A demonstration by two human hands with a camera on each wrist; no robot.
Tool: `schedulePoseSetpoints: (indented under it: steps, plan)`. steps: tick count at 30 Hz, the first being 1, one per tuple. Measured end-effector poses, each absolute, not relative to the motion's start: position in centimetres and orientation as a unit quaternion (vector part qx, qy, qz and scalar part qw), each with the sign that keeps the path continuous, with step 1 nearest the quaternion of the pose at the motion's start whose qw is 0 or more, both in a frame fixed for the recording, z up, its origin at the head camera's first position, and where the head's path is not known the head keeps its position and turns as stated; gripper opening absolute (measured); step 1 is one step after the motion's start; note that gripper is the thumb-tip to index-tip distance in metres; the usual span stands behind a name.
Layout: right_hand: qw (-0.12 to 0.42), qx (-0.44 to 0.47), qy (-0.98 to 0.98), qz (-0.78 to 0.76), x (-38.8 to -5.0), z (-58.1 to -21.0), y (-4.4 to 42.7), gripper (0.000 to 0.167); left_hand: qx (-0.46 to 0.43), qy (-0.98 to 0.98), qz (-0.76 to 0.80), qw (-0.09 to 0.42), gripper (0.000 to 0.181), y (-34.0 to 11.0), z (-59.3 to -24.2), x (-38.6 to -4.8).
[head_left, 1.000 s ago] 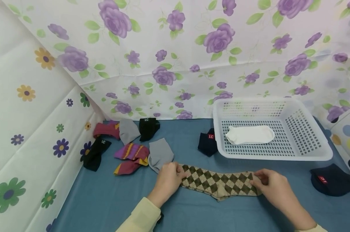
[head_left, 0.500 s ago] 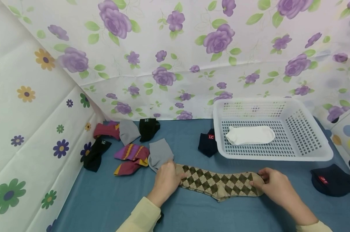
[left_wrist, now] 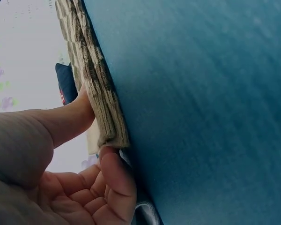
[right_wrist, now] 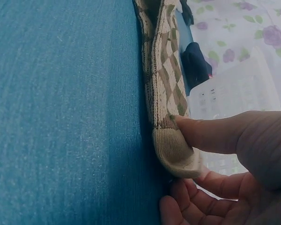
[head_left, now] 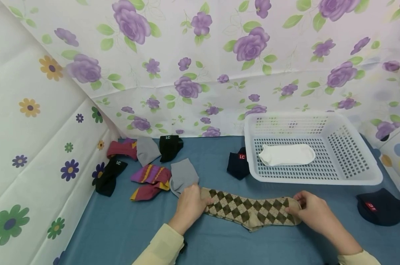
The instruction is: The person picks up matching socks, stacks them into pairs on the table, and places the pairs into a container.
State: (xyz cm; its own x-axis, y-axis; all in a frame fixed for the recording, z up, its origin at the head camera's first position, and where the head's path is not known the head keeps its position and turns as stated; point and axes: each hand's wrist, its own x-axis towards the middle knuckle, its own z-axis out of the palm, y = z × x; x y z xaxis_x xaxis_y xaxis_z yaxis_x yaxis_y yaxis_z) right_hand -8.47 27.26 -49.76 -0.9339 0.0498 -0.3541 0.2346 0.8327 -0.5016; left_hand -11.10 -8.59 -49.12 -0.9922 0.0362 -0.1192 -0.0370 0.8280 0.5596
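Note:
A beige and brown argyle sock (head_left: 246, 208) lies stretched sideways on the blue cloth, its heel toward the person. At the cuff, the left wrist view shows layered ribbed edges (left_wrist: 105, 108). My left hand (head_left: 190, 204) pinches this cuff end, thumb on top and fingers curled at the edge. Around the plain beige toe (right_wrist: 175, 152), my right hand (head_left: 314, 211) holds the other end, its thumb pressing on top and its fingers curled at the tip. Just beyond my left hand lies a grey sock (head_left: 183, 175).
A white perforated basket (head_left: 319, 180) holds a white sock (head_left: 287, 154). Navy socks (head_left: 238, 165) (head_left: 382, 208) lie on either side of it. At left are black socks (head_left: 110, 176) (head_left: 170, 147), striped maroon-purple socks (head_left: 151, 180) and another grey sock (head_left: 147, 150). Flowered sheets rise behind and left.
My right hand has shifted slightly at the toe, its fingers now farther round the tip. My left hand has barely moved, and the sock lies almost as before.

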Motion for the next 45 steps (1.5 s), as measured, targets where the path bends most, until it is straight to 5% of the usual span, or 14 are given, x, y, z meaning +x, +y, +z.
schedulePoseSetpoints:
  steps: [10,19,25,32,38,40,45]
  plan:
    - [0.153,0.045,0.943,-0.293,-8.1,-49.6,26.4,0.038,0.026,0.964,0.263,0.028,0.037,-8.2,-49.2,-10.6]
    - [0.174,0.057,0.934,-0.308,-8.2,-49.5,26.7,0.063,0.039,0.954,0.297,0.025,0.043,-8.4,-49.5,-10.5]
    - [0.182,0.048,0.929,-0.318,-7.9,-49.5,26.5,0.035,0.053,0.941,0.329,0.051,0.032,-8.5,-49.5,-10.4]
    - [0.162,0.035,0.924,-0.345,-7.5,-49.6,27.2,0.033,0.016,0.912,0.4,0.092,0.034,-8.5,-49.1,-10.3]
    - [0.134,0.032,0.927,-0.348,-7.3,-49.4,27.3,0.029,0.033,0.9,0.43,0.064,0.021,-9.2,-48.8,-10.5]
    - [0.128,0.029,0.928,-0.349,-7.2,-49.4,27.2,0.031,0.041,0.903,0.424,0.057,0.031,-9.4,-48.7,-10.5]
    - [0.108,-0.002,0.928,-0.357,-6.9,-49.1,27.3,0.031,0.053,0.898,0.43,0.081,0.023,-10.1,-48.2,-10.6]
